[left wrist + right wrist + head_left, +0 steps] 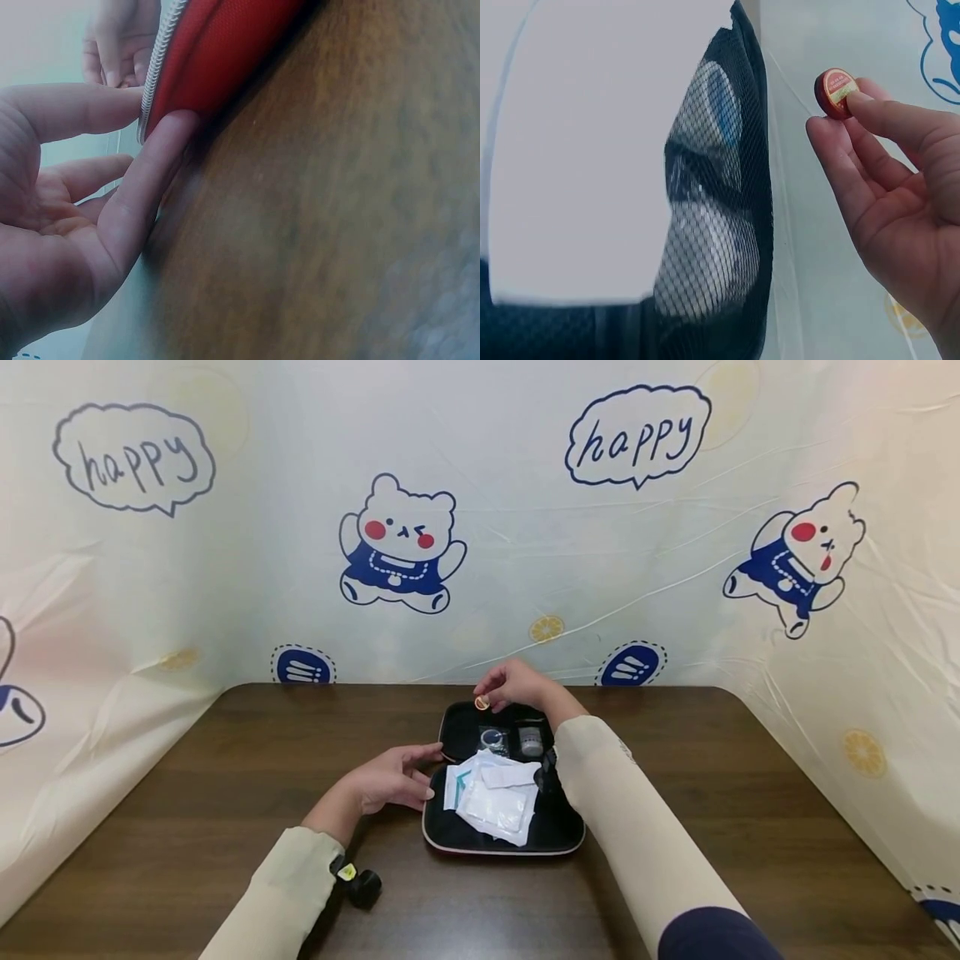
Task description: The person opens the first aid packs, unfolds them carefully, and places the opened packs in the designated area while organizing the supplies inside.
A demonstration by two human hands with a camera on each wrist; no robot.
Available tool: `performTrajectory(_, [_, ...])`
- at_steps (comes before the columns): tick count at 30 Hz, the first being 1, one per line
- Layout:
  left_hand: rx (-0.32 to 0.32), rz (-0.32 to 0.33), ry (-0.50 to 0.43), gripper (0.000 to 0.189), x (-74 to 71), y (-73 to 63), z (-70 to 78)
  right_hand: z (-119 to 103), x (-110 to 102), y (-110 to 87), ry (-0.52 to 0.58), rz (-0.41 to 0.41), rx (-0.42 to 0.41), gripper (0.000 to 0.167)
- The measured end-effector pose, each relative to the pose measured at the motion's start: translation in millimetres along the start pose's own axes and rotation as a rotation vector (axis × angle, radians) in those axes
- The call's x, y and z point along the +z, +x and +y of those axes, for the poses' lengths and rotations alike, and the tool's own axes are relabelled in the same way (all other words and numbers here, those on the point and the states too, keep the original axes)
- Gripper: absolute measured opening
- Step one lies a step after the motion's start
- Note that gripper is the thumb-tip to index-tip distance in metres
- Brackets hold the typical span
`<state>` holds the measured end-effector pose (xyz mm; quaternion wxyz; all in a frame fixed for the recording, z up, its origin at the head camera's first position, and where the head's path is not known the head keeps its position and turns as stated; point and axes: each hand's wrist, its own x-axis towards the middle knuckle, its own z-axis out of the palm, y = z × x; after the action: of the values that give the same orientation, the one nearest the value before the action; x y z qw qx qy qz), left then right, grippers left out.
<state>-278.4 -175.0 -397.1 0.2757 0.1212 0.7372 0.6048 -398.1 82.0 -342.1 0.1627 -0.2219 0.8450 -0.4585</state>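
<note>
An open zip case (561,827) lies on the table, black inside, with a red shell (225,67) and a pale zip along its edge. My left hand (390,778) pinches the case's left side, one finger at the zip and another against the red shell. Above the far half, my right hand (517,683) holds a small round red tin (835,93) with a printed lid between thumb and fingertips. White paper packets (495,802) are piled in the near half. Behind mesh (705,255) in the far half sit a roll of tape (492,741) and a pale bundle (531,742).
The brown wooden table (225,827) extends around the case. A pale printed cloth (495,510) hangs behind the table's far edge and along both sides. A small black camera (364,888) is strapped at the left wrist.
</note>
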Motion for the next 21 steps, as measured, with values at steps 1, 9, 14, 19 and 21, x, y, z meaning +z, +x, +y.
performTrajectory(1, [0.003,-0.001,0.004,0.08,-0.5,0.2,0.2,0.6,0.5,1.6,0.013,0.009,0.004,0.018])
performTrajectory(9, [0.0,-0.002,-0.004,0.079,-0.7,0.8,1.1,1.2,7.2,8.3,0.02,0.043,0.011,0.02])
performTrajectory(14, [0.0,-0.007,-0.004,0.08,0.0,-0.4,1.3,1.0,13.0,9.2,0.008,0.047,0.025,0.018])
performTrajectory(19, [0.001,-0.002,-0.004,0.08,0.6,-0.6,1.5,2.2,15.5,10.7,0.002,0.06,0.034,0.018])
performTrajectory(21, [0.004,-0.004,-0.004,0.08,0.9,-0.6,1.7,3.2,16.1,11.2,0.015,0.069,0.039,0.017])
